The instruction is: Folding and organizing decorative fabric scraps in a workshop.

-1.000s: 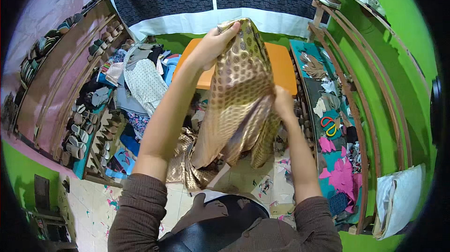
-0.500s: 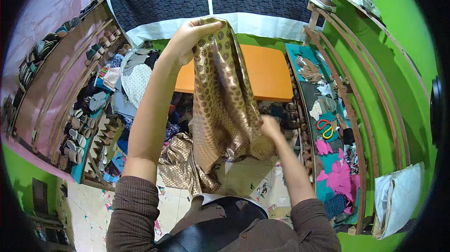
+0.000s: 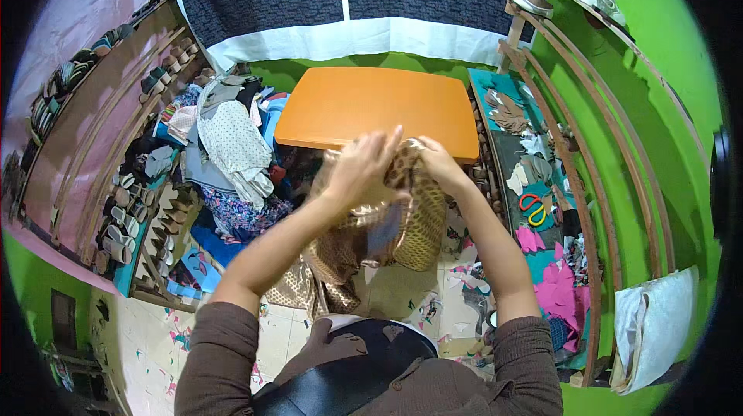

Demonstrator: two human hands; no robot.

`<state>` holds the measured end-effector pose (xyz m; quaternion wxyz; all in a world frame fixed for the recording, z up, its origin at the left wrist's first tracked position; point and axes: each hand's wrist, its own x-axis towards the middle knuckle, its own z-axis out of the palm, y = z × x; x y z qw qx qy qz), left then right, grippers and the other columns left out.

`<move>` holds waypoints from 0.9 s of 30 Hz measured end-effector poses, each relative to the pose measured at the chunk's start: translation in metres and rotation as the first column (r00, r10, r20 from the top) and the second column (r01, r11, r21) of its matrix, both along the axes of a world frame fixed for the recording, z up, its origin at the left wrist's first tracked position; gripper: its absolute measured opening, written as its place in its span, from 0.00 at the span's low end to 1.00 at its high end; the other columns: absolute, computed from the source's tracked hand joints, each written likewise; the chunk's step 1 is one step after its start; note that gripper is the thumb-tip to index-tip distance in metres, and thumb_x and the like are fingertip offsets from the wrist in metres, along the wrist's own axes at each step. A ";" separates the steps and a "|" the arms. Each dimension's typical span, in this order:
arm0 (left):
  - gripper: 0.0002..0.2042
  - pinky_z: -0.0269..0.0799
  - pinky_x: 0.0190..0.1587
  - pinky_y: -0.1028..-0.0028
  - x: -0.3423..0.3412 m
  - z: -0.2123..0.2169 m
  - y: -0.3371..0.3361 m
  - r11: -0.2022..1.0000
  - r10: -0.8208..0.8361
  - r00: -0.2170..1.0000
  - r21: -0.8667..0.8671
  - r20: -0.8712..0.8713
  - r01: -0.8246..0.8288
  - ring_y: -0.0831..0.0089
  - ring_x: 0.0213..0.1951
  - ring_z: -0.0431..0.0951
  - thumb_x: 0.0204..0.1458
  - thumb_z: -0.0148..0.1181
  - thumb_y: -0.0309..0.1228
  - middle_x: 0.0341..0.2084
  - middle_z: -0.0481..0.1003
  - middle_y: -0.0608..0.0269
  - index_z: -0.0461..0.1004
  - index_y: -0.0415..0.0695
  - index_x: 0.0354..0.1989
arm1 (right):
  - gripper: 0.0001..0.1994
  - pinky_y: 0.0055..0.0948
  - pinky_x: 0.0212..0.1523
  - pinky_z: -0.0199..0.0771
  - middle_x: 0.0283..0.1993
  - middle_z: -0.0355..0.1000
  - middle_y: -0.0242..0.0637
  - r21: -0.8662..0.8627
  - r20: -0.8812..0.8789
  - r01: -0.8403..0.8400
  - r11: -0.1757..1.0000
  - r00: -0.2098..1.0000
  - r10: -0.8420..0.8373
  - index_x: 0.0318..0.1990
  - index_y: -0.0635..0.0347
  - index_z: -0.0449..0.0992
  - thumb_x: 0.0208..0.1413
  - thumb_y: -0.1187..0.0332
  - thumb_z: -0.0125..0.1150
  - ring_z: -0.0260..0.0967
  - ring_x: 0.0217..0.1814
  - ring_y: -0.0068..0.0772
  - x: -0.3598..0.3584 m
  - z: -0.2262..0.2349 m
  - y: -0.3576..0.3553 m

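Note:
A shiny gold-and-brown patterned fabric (image 3: 418, 234) hangs bunched in front of me, at the near edge of the orange table (image 3: 379, 102). My right hand (image 3: 443, 167) is closed on its upper right edge. Over its upper left part is my left hand (image 3: 362, 168), somewhat blurred, its fingers stretched out and its thumb apart. Whether the left palm presses on the cloth I cannot tell. Below, more of the same fabric trails down to the left toward the floor, close to my lap.
Heaped clothes (image 3: 232, 145) lie left of the table, beside racks of shoes (image 3: 120, 234). At right, a bench holds red-and-yellow-handled scissors (image 3: 534, 211) and pink scraps (image 3: 559, 292). Wooden rails (image 3: 611, 145) run along the green wall. Offcuts litter the tiled floor (image 3: 290, 331).
The raised fabric has come down and bunched up, uncovering the tabletop. My left hand has dropped and loosened its fingers; my right hand has risen to the cloth's upper edge.

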<state>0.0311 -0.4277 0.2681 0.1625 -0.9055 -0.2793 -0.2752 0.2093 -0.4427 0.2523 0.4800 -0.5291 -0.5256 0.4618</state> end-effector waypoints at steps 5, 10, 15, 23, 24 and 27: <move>0.16 0.68 0.31 0.60 0.000 -0.043 0.024 0.884 0.184 0.944 -0.466 0.273 -0.037 0.55 0.31 0.73 0.40 0.58 0.33 0.27 0.72 0.54 0.68 0.45 0.40 | 0.18 0.24 0.52 0.57 0.44 0.63 0.35 0.179 -0.198 -0.256 0.950 0.936 0.289 0.51 0.66 0.60 0.55 0.67 0.48 0.58 0.49 0.25 -0.021 0.013 -0.007; 0.12 0.66 0.28 0.59 -0.016 -0.009 0.050 0.909 0.300 0.839 -0.402 0.454 -0.107 0.50 0.29 0.71 0.47 0.51 0.39 0.24 0.71 0.50 0.71 0.42 0.28 | 0.32 0.38 0.53 0.55 0.52 0.57 0.51 0.173 0.367 0.241 0.955 0.884 -0.290 0.55 0.65 0.55 0.48 0.52 0.54 0.57 0.53 0.43 -0.012 -0.103 -0.032; 0.15 0.66 0.27 0.61 -0.013 0.042 0.064 0.946 0.279 0.816 -0.289 0.506 -0.144 0.51 0.29 0.72 0.49 0.48 0.43 0.24 0.72 0.52 0.71 0.42 0.26 | 0.43 0.37 0.60 0.49 0.61 0.44 0.57 -0.476 0.435 0.297 0.828 0.897 -0.072 0.59 0.69 0.47 0.47 0.40 0.49 0.41 0.65 0.49 -0.027 -0.220 -0.072; 0.13 0.66 0.27 0.62 -0.016 0.078 0.062 0.979 0.175 0.800 -0.190 0.574 -0.078 0.53 0.28 0.71 0.49 0.50 0.39 0.23 0.72 0.53 0.71 0.41 0.25 | 0.27 0.37 0.61 0.49 0.62 0.50 0.40 -0.540 -0.268 -0.110 0.834 0.962 -0.047 0.61 0.53 0.49 0.56 0.56 0.43 0.44 0.65 0.41 -0.064 -0.198 -0.066; 0.13 0.66 0.27 0.61 -0.020 0.080 0.067 0.972 0.207 0.793 -0.212 0.573 -0.101 0.52 0.28 0.72 0.48 0.50 0.39 0.23 0.72 0.51 0.71 0.41 0.25 | 0.27 0.37 0.59 0.53 0.60 0.53 0.41 -0.560 -0.590 -0.044 0.828 0.723 -0.361 0.60 0.52 0.50 0.56 0.55 0.45 0.47 0.63 0.40 -0.060 -0.193 -0.049; 0.14 0.67 0.28 0.61 -0.032 0.077 0.094 0.936 0.332 0.770 -0.292 0.545 -0.197 0.50 0.29 0.72 0.46 0.53 0.40 0.23 0.72 0.49 0.71 0.40 0.25 | 0.22 0.37 0.47 0.65 0.46 0.65 0.38 -0.529 -0.765 0.023 0.848 0.420 -0.489 0.52 0.52 0.61 0.53 0.52 0.48 0.62 0.49 0.34 -0.011 -0.195 0.008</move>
